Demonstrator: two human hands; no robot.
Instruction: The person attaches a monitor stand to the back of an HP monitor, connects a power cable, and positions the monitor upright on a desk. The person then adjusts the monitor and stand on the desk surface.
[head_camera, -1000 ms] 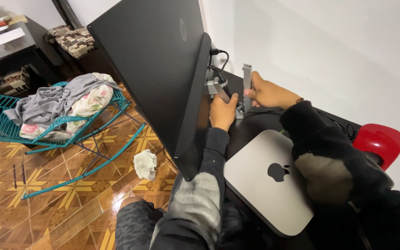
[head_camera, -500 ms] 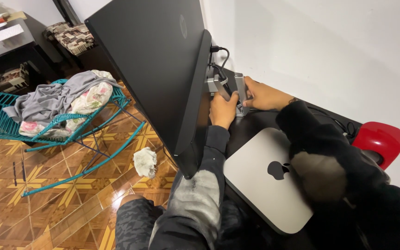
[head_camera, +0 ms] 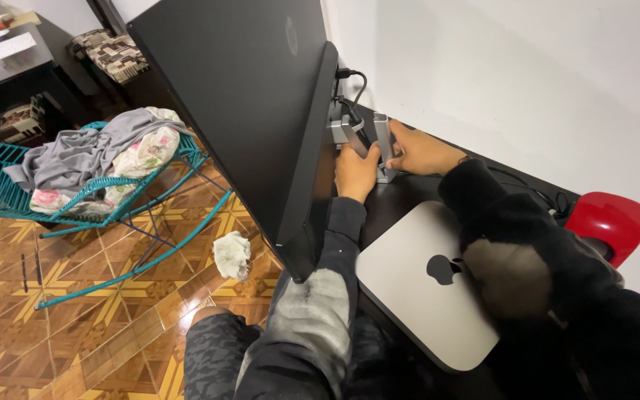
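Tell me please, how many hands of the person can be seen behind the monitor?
2. The left hand is at the grey stand just behind the black monitor. The right hand holds the same stand from the wall side. No other hands are visible.

Left sleeve (head_camera: 312,311) dark, faded grey patch; right sleeve (head_camera: 550,259) black fleece, pale worn elbow; camo-pattern trousers (head_camera: 212,355).

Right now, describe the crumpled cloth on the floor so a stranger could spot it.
Start at the big black monitor, then look down to the patterned wooden floor. The crumpled white cloth lies alone beside the teal wire chair, apart from the clothes heaped on its seat.
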